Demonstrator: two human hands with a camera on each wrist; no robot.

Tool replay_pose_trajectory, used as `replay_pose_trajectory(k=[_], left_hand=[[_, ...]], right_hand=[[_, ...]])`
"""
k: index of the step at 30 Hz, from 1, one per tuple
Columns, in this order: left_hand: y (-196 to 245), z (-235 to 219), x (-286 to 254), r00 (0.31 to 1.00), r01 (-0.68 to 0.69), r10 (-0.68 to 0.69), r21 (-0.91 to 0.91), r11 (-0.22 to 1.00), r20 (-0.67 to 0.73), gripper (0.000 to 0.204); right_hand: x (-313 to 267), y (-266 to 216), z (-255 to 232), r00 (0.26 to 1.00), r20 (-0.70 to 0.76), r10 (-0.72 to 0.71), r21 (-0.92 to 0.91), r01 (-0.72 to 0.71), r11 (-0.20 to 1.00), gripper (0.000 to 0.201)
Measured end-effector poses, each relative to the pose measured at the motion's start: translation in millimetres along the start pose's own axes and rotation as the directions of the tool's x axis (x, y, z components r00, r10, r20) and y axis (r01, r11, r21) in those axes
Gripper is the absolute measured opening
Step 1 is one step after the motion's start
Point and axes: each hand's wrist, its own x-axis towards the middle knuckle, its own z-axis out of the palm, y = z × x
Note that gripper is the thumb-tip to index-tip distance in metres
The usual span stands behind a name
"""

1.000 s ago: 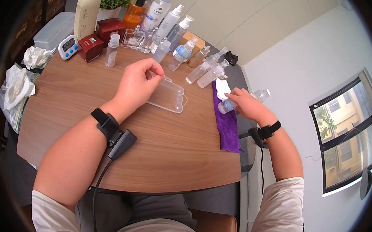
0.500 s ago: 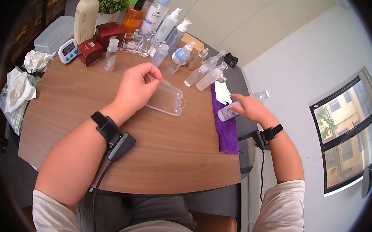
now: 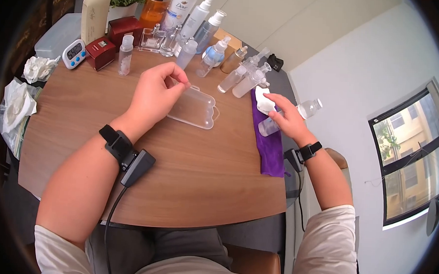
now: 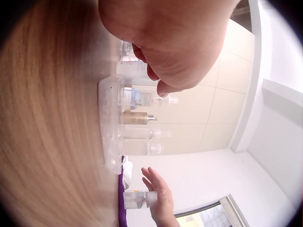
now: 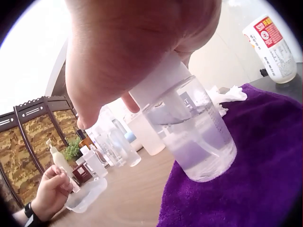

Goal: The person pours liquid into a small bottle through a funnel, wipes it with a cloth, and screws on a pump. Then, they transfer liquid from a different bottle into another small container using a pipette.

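My left hand (image 3: 155, 92) hovers over the near left part of a clear plastic case (image 3: 193, 110) on the table. Its fingers curl in and the thumb meets the index finger; nothing shows between them. On a purple cloth (image 3: 271, 156) at the right lies a crumpled white tissue (image 3: 263, 100). A clear bottle (image 5: 194, 137) with a whitish top and some liquid inside stands on that cloth. My right hand (image 3: 291, 121) is right by the bottle's top, its fingers stretched toward the tissue, which their tips overlap in the head view.
Along the table's far side stand several pump, spray and dropper bottles (image 3: 208, 31), glass perfume bottles (image 3: 151, 40) and dark red boxes (image 3: 100, 52). A white timer (image 3: 74, 54) sits at the left, near used tissues (image 3: 17, 103). A labelled bottle (image 5: 271, 49) is beyond the cloth.
My right hand's fingers have straightened and moved from over the clear bottle toward the tissue. The left hand keeps its pose. The head view has shifted slightly.
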Motion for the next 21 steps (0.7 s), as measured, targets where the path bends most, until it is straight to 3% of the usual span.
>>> replay_pose_trajectory(k=[2, 4, 7, 11, 13, 14, 15, 16, 17, 19, 21], left_hand=[[1, -1, 0, 1.0, 0.012, -0.012, -0.006, 1.0, 0.006, 0.004], [0, 0, -1, 0.999, 0.026, -0.025, -0.015, 1.0, 0.022, 0.005], [-2, 0, 0, 1.0, 0.006, -0.006, 0.0, 1.0, 0.002, 0.005], [0, -1, -2, 1.0, 0.017, -0.017, -0.003, 1.0, 0.02, 0.008], [1, -2, -2, 1.0, 0.021, -0.021, 0.006, 1.0, 0.022, 0.008], [1, -2, -2, 0.999, 0.024, -0.025, 0.019, 1.0, 0.025, 0.009], [1, -2, -2, 0.999, 0.027, -0.028, 0.032, 0.999, 0.028, 0.009], [0, -1, -2, 0.999, 0.024, -0.025, 0.032, 0.999, 0.028, 0.009], [-1, -1, -2, 0.999, 0.016, -0.017, 0.027, 1.0, 0.027, 0.009], [-1, -1, -2, 1.0, 0.006, -0.007, 0.022, 1.0, 0.024, 0.009], [0, -1, -2, 1.0, 0.009, -0.009, 0.018, 1.0, 0.016, 0.009]], right_hand=[[2, 1, -1, 1.0, -0.022, -0.008, 0.02, 0.008, 1.0, 0.053], [1, -6, -9, 0.987, 0.087, -0.132, -0.112, 0.142, 0.984, 0.046], [6, -4, -15, 0.957, 0.2, -0.209, -0.123, 0.236, 0.964, 0.034], [6, 5, -4, 0.958, 0.119, -0.259, -0.154, 0.276, 0.949, 0.025], [4, 5, 5, 0.985, -0.045, -0.169, -0.184, 0.159, 0.97, 0.024], [1, 5, 9, 0.984, -0.046, -0.17, -0.184, 0.159, 0.97, 0.024], [0, 0, 15, 0.99, -0.138, 0.007, -0.102, -0.021, 0.995, 0.024], [0, -4, 18, 0.959, -0.212, 0.189, -0.005, -0.194, 0.981, 0.025], [1, -3, 20, 0.959, -0.214, 0.188, -0.006, -0.193, 0.981, 0.025], [4, -3, 25, 0.826, -0.263, 0.499, 0.07, -0.499, 0.864, 0.025], [8, -7, 24, 0.813, -0.26, 0.521, 0.045, -0.528, 0.848, 0.024]])
